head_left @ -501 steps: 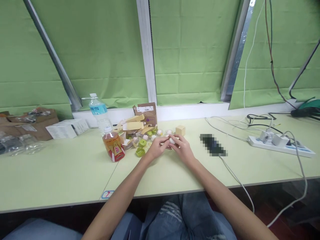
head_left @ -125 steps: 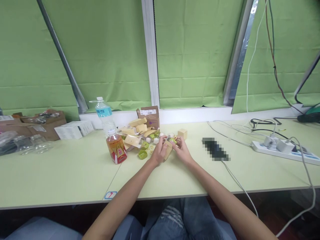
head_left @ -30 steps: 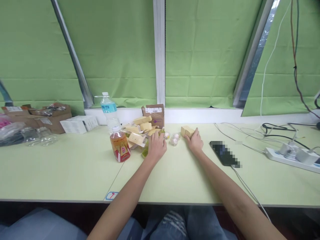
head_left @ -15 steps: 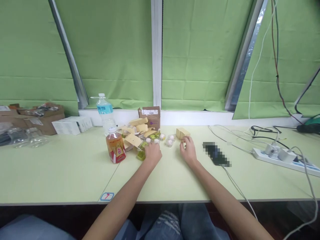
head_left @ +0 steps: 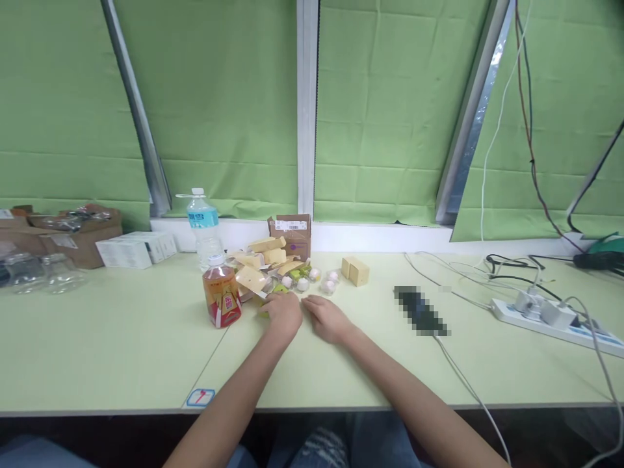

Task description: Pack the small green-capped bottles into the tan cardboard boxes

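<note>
My left hand (head_left: 284, 316) is at the near edge of a pile, its fingers bent down by a green piece (head_left: 264, 313). Its fingertips are largely hidden, so any held item cannot be made out. Beside it, my right hand (head_left: 330, 318) lies low over the table, fingers stretched leftward, with nothing visible in them. The pile holds yellow cheese-like card boxes (head_left: 252, 279), green pieces and small clear-packed pale round items (head_left: 303, 285). More pink-white round items (head_left: 330, 283) sit behind my right hand. Farther right stands a yellow block-like box (head_left: 355, 271).
A red-orange drink bottle (head_left: 222, 296) and a water bottle (head_left: 203, 224) stand left of the pile, a brown carton (head_left: 294, 237) behind it. To the right lie a blurred-out phone (head_left: 420, 310) with a cable and a white power strip (head_left: 550, 323). White boxes (head_left: 136, 249) and clear jars (head_left: 61, 273) are far left.
My right hand has moved left, away from the yellow box, to beside my left hand. My left hand has shifted slightly left and nearer. The camera view has tilted a little upward.
</note>
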Motion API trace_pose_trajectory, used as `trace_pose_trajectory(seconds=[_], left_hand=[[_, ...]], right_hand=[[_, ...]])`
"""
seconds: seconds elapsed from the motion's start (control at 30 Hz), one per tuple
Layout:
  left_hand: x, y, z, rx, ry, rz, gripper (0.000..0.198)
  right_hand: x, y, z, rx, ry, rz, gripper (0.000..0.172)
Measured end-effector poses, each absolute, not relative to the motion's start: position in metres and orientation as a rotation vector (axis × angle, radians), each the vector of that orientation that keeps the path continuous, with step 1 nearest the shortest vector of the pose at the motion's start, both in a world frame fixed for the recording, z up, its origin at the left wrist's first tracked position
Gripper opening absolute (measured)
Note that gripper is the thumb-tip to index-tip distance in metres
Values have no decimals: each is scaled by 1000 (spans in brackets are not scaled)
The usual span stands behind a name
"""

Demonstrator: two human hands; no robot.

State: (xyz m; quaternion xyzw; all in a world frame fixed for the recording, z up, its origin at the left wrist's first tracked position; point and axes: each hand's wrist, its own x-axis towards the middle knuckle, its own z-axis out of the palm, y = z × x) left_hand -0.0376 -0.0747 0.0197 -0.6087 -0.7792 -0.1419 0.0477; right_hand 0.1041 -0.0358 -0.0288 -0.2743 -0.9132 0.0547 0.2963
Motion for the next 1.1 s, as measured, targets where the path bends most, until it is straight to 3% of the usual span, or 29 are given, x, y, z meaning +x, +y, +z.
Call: trace_pose_trajectory(seconds=[0.1, 0.23, 0.37, 0.5, 0.6, 0.73, 0.9, 1.0, 1.1], left_hand=[[-27, -81, 23, -1935, -2286, -328, 37], [-13, -78, 18, -2241, -2035, -551, 35], [-13, -67, 8, -2382, -1877, -829, 29], [-17, -61, 1, -2412, -1907, -893, 42], [-21, -57, -1, -2384, -1951, -973, 50], [-27, -53, 3, -2282, -1956, -960, 45], [-35, -52, 7, -2220, -2101, -818, 31], [-34, -50, 9, -2275, -1997, -978, 31], [-29, -47, 8, -2295, -1872, -1177, 34]], right_hand=[[113, -32, -27, -762, -2440, 113, 43], [129, -25, -27, -858, -2374, 64, 32], [149, -18, -25, -939, -2160, 299, 24], [164, -14, -22, -1037, -1936, 493, 13], [167, -15, -20, -1016, -1827, 581, 19], [163, -18, -18, -1009, -1714, 717, 31], [163, -13, -20, -1101, -1590, 839, 20], [166, -9, -21, -1122, -1556, 894, 16], [166, -8, -19, -1027, -1499, 981, 23]])
